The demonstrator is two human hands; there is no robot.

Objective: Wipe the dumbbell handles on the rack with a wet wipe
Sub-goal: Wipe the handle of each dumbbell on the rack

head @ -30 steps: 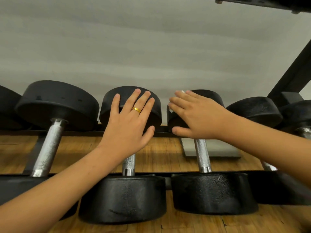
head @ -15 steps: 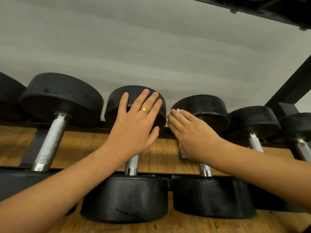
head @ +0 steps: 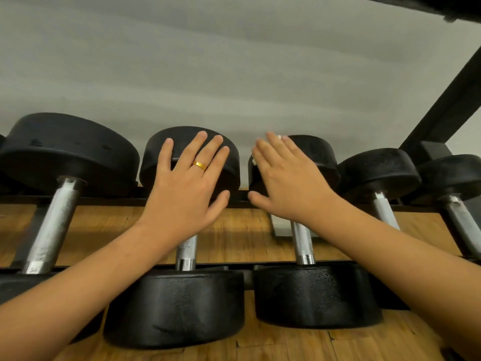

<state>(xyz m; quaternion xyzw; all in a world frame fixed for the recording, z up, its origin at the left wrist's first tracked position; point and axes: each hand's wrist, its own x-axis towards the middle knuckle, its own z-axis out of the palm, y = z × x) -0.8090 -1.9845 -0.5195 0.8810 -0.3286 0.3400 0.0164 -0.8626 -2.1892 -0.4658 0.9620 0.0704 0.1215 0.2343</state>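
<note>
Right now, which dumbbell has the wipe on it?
The dumbbell under the right hand, not its neighbour under the ringed left hand. White wipe peeks out from under that right hand on its far head; none elsewhere.

Bare forearms point(head: 86, 287) come in from seven and four o'clock. The left hand point(head: 187, 188) wears a plain gold ring point(head: 200, 166) on its ring finger. The right hand point(head: 289, 183) has short nails.
</note>
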